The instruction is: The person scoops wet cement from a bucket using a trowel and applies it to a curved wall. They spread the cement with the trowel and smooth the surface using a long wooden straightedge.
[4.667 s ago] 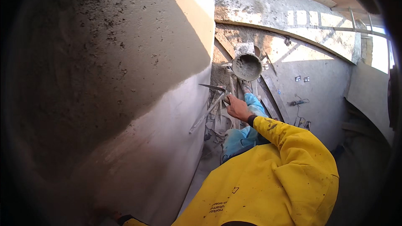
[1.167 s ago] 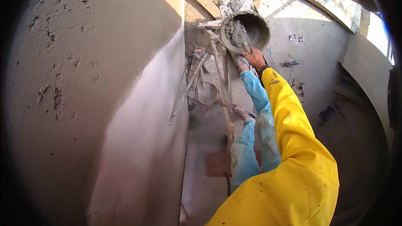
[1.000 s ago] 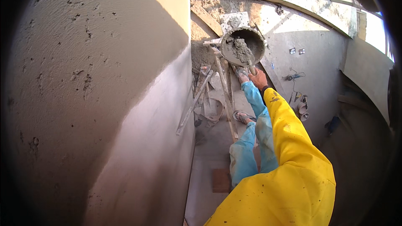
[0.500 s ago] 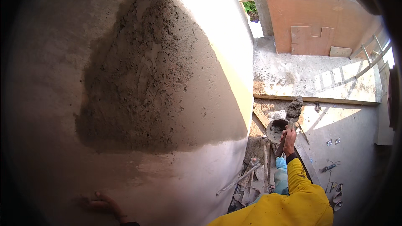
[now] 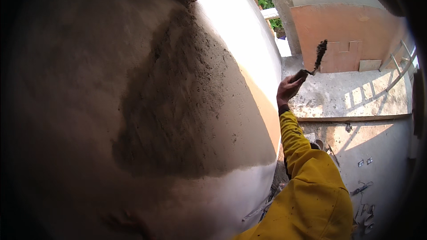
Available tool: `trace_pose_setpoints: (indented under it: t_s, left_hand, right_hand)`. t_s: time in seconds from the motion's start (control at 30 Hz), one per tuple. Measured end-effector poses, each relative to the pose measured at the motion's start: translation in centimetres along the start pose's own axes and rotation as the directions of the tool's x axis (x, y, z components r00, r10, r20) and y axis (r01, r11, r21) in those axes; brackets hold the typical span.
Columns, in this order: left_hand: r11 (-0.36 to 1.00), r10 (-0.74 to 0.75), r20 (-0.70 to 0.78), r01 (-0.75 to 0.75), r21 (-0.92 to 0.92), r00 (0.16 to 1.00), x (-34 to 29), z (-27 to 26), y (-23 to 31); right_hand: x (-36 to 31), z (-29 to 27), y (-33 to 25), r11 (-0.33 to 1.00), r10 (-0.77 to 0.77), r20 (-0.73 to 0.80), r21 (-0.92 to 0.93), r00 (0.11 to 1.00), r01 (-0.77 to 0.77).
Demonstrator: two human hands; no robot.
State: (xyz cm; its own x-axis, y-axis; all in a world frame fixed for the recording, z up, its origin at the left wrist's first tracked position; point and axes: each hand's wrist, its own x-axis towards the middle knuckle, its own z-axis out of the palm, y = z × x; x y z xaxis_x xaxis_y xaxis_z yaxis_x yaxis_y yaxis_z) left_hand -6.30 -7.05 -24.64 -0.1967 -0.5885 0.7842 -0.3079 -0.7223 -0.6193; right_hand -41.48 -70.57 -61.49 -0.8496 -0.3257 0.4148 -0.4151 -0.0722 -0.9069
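Note:
My right hand (image 5: 288, 90), at the end of a yellow sleeve, is closed round the handle of a trowel (image 5: 300, 76). The trowel is raised to the right of the wall, and dark wet mortar (image 5: 321, 53) sits on its blade, seen nearly edge-on. A big patch of wet, rough mortar (image 5: 182, 102) covers the middle of the wall (image 5: 71, 106). Low at the left, in deep shade, my left hand (image 5: 126, 222) is at the smooth wall, fingers apparently stretched out with nothing visible in them.
A bucket (image 5: 319, 144) shows partly behind my right arm. Beyond it runs a raised concrete ledge (image 5: 329, 100) with a ladder (image 5: 396, 69) at its right. A corded tool (image 5: 361, 189) lies on the floor at the right. Boards and scraps lie at the wall's foot.
My right hand has lifted the mortar-loaded trowel from over the bucket, up and toward the wall's edge. The view has shifted, and my left hand remains low at the wall.

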Motion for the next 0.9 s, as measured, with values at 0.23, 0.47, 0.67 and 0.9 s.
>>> trace_pose_setpoints:
  t_s: [0.23, 0.47, 0.67, 0.9]
  left_hand:
    - [0.996, -0.028, 0.076, 0.021, 0.082, 0.997, -3.0, -0.1, -1.7]
    - [0.992, -0.108, 0.126, 0.099, 0.073, 0.986, 0.7, -1.7, 3.4]
    - [0.992, -0.096, 0.089, 0.088, 0.089, 0.991, -0.6, -0.5, 0.7]
    - [0.811, -0.583, 0.489, 0.500, 0.303, 0.649, 4.5, -3.4, 5.2]
  right_hand:
    - [-19.1, -10.1, -13.8, 0.887, -0.262, 0.963, 0.265, 0.062, -0.378]
    - [-14.6, 1.1, -4.1, 0.835, 0.256, 0.956, -0.144, 0.142, -0.531]
    - [-17.9, 18.9, -2.9, 0.473, 0.296, 0.931, -0.336, -0.212, -0.815]
    - [-18.9, 16.2, -8.4, 0.775, 0.014, 0.997, -0.060, -0.077, -0.629]
